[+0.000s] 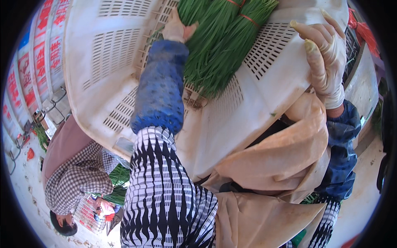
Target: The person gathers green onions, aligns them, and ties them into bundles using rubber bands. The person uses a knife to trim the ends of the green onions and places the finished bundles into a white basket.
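Observation:
A large white slotted plastic crate (217, 133) tilts before me. Inside lie several bundles of long green leaves, perhaps garlic chives (223, 52), some tied with red bands (249, 21). My left hand (176, 28), below which the arm wears a blue sleeve cover, reaches into the crate at the left edge of the leaves. Its thumb is spread against them; the other fingers are partly hidden, so a grip cannot be made out. My right hand (325, 59), in a pale, stained glove, is at the crate's right rim with fingers apart and nothing in them.
A tan apron (276, 161) bunches below the crate on my front. At the lower left a person in a checked shirt (77, 179) bends near more green leaves (116, 192). A barred panel with red writing (37, 62) stands left; red plastic bags (366, 31) are at the right.

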`<state>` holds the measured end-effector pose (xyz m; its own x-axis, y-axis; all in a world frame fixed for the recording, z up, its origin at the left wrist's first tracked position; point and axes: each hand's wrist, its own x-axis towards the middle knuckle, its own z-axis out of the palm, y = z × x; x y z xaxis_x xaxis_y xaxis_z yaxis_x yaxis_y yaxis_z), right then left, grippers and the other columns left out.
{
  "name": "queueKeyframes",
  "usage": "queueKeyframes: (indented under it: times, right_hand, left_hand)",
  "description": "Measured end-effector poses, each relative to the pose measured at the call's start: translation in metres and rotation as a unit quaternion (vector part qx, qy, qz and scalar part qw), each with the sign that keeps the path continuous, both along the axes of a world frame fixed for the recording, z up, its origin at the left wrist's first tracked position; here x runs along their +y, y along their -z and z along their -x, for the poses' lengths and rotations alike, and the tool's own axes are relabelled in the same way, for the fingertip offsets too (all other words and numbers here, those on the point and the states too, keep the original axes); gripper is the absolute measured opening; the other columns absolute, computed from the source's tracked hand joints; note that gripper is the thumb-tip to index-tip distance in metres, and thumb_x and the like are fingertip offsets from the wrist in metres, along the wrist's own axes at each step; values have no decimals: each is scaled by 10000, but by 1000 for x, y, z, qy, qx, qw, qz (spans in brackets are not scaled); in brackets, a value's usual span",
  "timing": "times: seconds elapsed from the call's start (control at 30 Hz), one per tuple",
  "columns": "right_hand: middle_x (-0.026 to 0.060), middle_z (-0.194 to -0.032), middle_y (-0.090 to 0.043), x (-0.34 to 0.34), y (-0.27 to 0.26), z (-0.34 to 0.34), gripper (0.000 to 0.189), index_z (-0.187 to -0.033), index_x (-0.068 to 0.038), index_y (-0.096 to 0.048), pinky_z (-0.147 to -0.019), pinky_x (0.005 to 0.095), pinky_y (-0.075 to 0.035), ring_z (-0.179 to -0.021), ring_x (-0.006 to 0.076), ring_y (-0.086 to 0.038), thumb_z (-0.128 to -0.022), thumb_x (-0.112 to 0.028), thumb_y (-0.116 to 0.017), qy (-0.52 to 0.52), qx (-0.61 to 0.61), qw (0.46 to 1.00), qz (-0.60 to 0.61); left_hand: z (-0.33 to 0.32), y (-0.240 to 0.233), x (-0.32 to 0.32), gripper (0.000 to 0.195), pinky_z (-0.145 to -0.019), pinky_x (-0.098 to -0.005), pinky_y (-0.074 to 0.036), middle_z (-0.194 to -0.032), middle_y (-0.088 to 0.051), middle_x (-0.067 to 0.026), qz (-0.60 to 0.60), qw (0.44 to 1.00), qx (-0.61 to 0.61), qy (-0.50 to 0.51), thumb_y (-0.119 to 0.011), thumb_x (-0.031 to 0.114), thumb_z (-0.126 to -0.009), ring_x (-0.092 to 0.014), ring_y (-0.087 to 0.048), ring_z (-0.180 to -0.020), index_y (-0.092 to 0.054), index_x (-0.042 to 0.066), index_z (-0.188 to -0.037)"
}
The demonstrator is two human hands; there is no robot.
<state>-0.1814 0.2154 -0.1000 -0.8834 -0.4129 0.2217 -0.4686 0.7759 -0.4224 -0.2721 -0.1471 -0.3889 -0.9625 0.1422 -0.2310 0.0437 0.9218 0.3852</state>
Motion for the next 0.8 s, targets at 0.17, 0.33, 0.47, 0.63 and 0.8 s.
queueKeyframes:
  times: [0.17,0.33,0.47,0.63,0.8]
  right_hand:
    - [82,-1039,-688,3,7,4,330,-1198,-56,-710,-1151,476,-353,-1027,258,-643,-1043,-246,-488,-8,61,998,-29]
    - [98,-960,-619,-4,4,1,246,-1089,-62,-698,-1086,539,-356,-970,301,-595,-965,-233,-572,-5,63,997,-43]
    - [115,-975,-613,-7,4,-1,302,-1117,-43,-692,-1082,507,-374,-1010,348,-573,-961,-277,-582,27,41,996,-79]
    - [138,-1163,-623,10,-10,-4,461,-1331,-17,-608,-1112,448,-387,-1139,336,-572,-927,-235,-648,11,-13,996,-90]
    - [131,-1374,-632,61,-81,-48,321,-1335,-36,-651,-1098,334,-410,-1294,226,-564,-1037,-94,-549,115,-98,988,-32]
  left_hand:
    - [-117,-15,-58,1123,-1029,-507,-497,-1598,-386,-181,146,979,-132,-59,-861,285,-761,-414,-547,-1303,-178,108,-1635]
    - [-136,-51,-98,803,-971,-466,-542,-1511,-501,-186,264,905,-320,96,-742,322,-857,-381,-639,-1207,-392,115,-1549]
    - [-73,-103,-97,703,-963,-448,-547,-1429,-588,-182,265,899,-321,139,-741,338,-862,-374,-650,-1185,-502,113,-1483]
    - [-59,-101,6,606,-975,-490,-522,-1426,-595,-134,-103,963,212,131,-743,370,-864,-350,-576,-1287,-578,192,-1419]
    - [-152,-84,20,591,-1143,-662,-336,-1669,-252,-190,190,912,-100,348,-760,324,-837,-511,-262,-1496,-629,241,-1408]
